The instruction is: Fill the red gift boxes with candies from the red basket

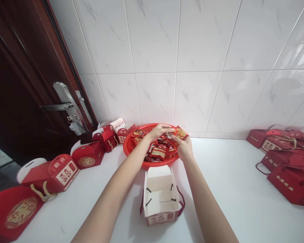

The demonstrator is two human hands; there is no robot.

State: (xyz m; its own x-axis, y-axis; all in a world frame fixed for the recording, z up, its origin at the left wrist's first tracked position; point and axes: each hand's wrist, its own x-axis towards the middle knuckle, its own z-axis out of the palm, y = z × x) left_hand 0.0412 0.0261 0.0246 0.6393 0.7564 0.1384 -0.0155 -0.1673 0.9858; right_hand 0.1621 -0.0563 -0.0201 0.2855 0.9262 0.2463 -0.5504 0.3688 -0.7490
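Above the right side of a red plastic basket, my right hand grips a red-and-yellow wrapped snack packet. My left hand reaches over the basket from the left, its fingers closed at the packet's left edge. Several more red wrapped snacks lie inside the basket. In front of it, between my forearms, stands an open gift box with a white inside, black cord ends through its walls and dark red rope handles. Nothing shows on the box's visible floor.
Red gift boxes with flaps and rope handles line the left side. More red boxes are grouped at the right on the white tabletop. A tiled wall rises behind, and a dark door with a metal handle stands left.
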